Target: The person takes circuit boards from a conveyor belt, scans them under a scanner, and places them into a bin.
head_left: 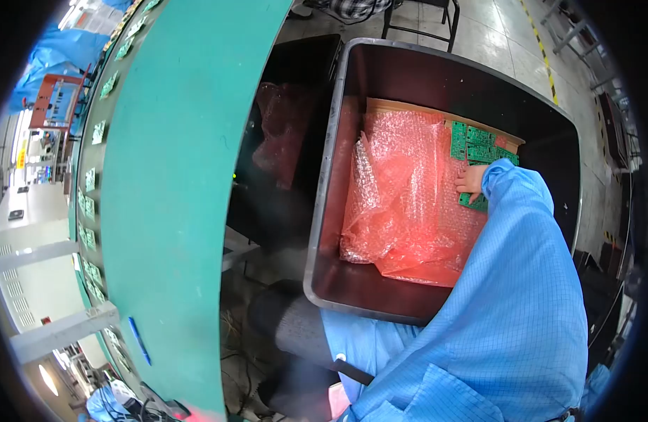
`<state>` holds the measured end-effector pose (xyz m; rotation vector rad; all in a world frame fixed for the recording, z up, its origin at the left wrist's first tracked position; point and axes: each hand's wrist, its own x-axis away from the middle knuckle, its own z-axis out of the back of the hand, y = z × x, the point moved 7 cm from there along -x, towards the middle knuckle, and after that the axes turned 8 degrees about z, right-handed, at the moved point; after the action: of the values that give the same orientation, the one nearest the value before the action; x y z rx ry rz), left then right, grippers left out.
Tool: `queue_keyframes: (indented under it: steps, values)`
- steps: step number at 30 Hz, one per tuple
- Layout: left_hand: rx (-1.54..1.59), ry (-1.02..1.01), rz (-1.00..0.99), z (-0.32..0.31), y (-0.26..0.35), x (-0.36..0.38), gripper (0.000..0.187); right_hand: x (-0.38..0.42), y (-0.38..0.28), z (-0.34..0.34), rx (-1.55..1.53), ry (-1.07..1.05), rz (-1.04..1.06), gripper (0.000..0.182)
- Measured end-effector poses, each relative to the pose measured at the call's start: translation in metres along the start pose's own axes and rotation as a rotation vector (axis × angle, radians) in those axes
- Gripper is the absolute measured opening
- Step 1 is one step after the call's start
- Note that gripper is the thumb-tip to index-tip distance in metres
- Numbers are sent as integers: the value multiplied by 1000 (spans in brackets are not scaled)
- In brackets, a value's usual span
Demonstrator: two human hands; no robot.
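Head camera, looking down into a big dark plastic bin (472, 88): the person's right hand (470, 181) is in there toward the bin's right edge, resting on a bunch of small green circuit boards (480, 152). The fingers look a bit bent and loosely spread, tips down at the boards. Whether they've actually pinched one or are just touching, can't tell, since the undersides are hidden. Left hand doesn't show anywhere obvious.

The boards lie close together near the bin's far right corner, with a few more showing just below the hand, closer to the near edge. A sheet of red bubble wrap (401, 190) fills most of the rest of the bin, crumpled toward the left edge, and a strip of cardboard (401, 107) runs along the far edge.

As for handling, those boards are probably super light and stiff, kinda smooth on the flat faces, and the parts and solder joints likely don't love being squeezed or scraped. I'd say thumb and fingertips on two opposite bare edges is the way to hold one, not a grab across the middle. The bubble wrap should be the opposite: soft, floppy, slippery, easiest to take by a loose edge.

Left of the bin there's a long green surface (176, 176), with a blue pen (139, 341) toward its near left corner and a row of more boards (99, 132) along its left edge.
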<state>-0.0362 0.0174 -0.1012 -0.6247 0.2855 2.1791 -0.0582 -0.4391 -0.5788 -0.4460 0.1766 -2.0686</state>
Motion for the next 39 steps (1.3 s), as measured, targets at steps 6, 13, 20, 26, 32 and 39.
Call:
queue_keyframes:
  steps: [6, 13, 20, 26, 32, 39]
  values:
    - [32, -231, 28, -30, 11, 8, 24, -3, -5, 1, -52, -33, 2, 48]
    - [114, -316, 84, -40, 18, 13, 13, -3, -34, 68, 35, 20, -40, 43]
    - [428, -288, 479, -59, -5, 12, 7, -31, -73, 254, 242, 475, -282, 36]
    - [1896, -477, 897, -83, 2, 11, 57, -97, -221, 476, 575, 943, 336, 28]
    - [2892, 73, 291, 17, -35, 21, 77, -229, -359, 576, 894, 1058, 1060, 21]
    - [2657, 853, 311, 99, -129, 89, 57, -350, -428, 590, 972, 1228, 1445, 10]
